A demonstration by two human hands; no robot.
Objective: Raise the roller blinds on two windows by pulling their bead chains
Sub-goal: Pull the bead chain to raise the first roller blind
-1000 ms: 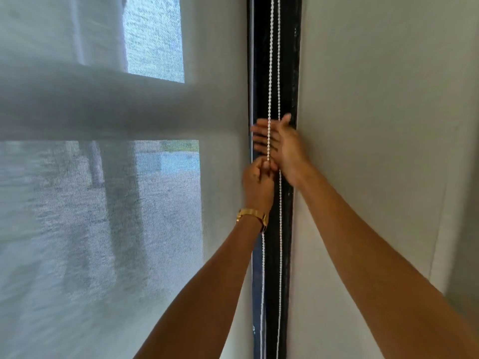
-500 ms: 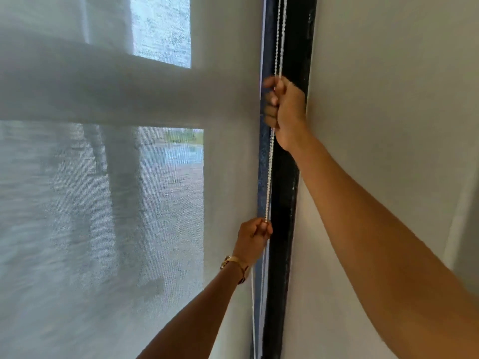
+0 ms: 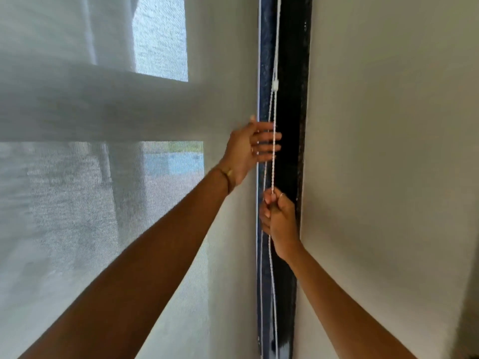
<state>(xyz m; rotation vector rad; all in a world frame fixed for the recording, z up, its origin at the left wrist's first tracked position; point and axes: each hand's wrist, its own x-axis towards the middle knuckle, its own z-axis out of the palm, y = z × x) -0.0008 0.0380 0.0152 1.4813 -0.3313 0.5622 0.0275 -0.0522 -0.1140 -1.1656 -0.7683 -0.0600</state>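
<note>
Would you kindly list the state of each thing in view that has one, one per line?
Left hand: open, fingers spread, reaching across the bead chain, no grip closed on it.
Right hand: fist shut on the bead chain, below the left hand.
Bead chain: hanging, both strands close together.
Chain connector: above both hands.
Roller blind: down, covering the window.

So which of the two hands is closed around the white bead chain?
The right hand, lower, fisted on the white bead chain. The left hand above has open fingers.
</note>
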